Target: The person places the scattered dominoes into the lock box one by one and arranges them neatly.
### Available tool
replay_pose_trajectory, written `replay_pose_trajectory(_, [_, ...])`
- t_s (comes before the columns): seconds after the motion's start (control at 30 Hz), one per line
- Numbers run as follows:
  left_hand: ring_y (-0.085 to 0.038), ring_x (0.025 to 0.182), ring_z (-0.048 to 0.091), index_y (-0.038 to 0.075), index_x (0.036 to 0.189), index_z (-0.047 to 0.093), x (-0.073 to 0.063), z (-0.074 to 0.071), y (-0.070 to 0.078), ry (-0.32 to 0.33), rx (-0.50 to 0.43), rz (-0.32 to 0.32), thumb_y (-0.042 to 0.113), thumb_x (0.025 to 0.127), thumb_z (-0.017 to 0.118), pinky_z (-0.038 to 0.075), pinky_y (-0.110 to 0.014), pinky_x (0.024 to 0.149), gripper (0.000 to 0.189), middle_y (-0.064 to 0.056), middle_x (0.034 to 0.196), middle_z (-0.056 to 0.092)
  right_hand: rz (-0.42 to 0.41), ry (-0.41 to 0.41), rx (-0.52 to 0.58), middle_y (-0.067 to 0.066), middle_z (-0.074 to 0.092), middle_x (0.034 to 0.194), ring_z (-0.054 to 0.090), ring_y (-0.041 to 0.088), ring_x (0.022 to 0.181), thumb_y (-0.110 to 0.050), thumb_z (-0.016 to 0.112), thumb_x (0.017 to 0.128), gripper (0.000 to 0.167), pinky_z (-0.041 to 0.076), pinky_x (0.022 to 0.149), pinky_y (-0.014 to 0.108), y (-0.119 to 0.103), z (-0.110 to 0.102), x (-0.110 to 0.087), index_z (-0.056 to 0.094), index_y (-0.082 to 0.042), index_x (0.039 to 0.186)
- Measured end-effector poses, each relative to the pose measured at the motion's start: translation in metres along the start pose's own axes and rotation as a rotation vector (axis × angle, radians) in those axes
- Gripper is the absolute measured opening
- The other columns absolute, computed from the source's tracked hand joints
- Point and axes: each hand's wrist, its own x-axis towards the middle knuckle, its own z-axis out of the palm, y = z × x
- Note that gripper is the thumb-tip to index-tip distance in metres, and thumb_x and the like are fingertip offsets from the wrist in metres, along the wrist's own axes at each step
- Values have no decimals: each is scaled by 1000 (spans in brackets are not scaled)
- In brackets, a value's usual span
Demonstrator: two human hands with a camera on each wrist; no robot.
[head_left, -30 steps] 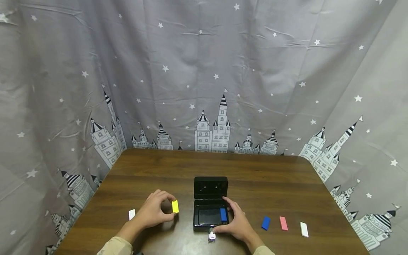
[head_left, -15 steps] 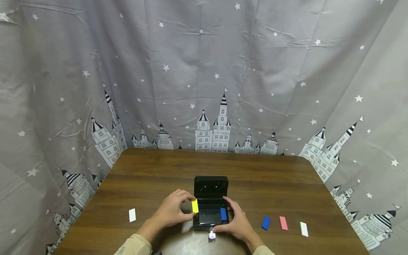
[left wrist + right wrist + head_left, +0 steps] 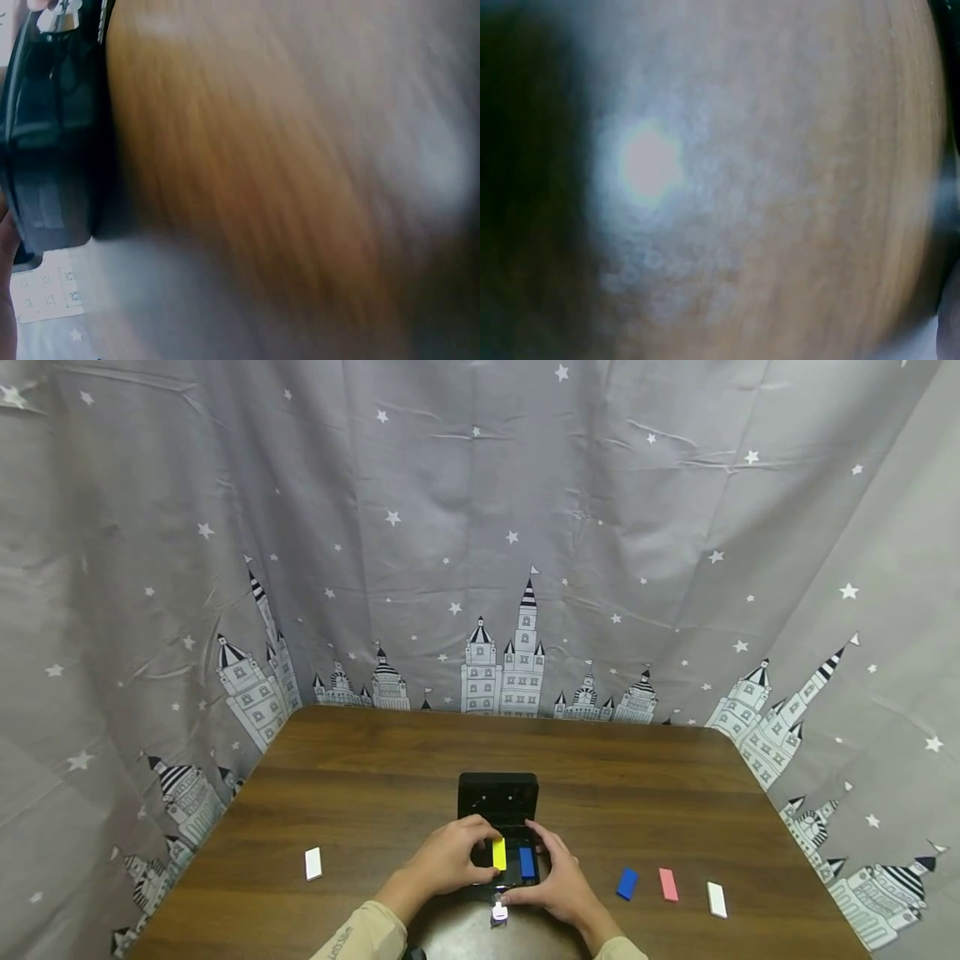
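Note:
A small black box (image 3: pixel 498 789) stands on the table with its lid raised. My left hand (image 3: pixel 447 860) pinches a yellow block (image 3: pixel 499 854) between thumb and fingers, over the inside of the box. Whether the block touches the box floor I cannot tell. Inside, on the right, lies a blue block (image 3: pixel 527 862). My right hand (image 3: pixel 561 883) grips the box's right side, thumb at the front and fingers toward the back. Keys with a pale tag (image 3: pixel 499 911) hang at the front. In the left wrist view the box wall (image 3: pixel 56 150) shows at the left edge.
Left of the box lies a white block (image 3: pixel 312 864). To the right are another blue block (image 3: pixel 627 883), a pink block (image 3: pixel 668 885) and a second white block (image 3: pixel 717 900). A grey curtain (image 3: pixel 420 485) hangs behind the wooden table (image 3: pixel 360 760).
My left hand has carried the yellow block rightward, from beside the box to over its inside. My right hand has kept its grip on the box.

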Motion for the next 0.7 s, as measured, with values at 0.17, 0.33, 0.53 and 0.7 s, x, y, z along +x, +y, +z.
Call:
replay_pose_trajectory(0.17, [0,80,55,13,114,74,7,9,2,-31,-12,-19,35,79,85,49,-24,68,44,9,101,63,-23,4,11,12,47,145,47,30,121,-45,96,61,107,37,97,66,1,0,1,44,-24,151])
replay_pose_trajectory(0.33, [3,74,54,15,116,74,13,17,4,-55,15,-32,40,79,84,47,-23,64,45,9,105,65,-28,5,18,12,47,144,46,30,120,-43,96,62,106,38,97,65,1,0,0,43,-23,151])
replay_pose_trajectory(0.53, [6,70,53,19,114,75,16,19,6,-85,67,-48,44,79,84,45,-23,62,44,8,109,67,-25,6,17,11,47,144,45,30,121,-44,96,62,106,37,97,66,0,0,0,44,-24,151])
replay_pose_trajectory(0.7, [5,71,52,20,113,76,18,21,7,-96,108,-44,46,79,82,46,-24,63,43,8,110,69,-25,11,22,10,48,144,45,30,120,-44,96,61,106,37,97,66,2,0,1,44,-24,151])
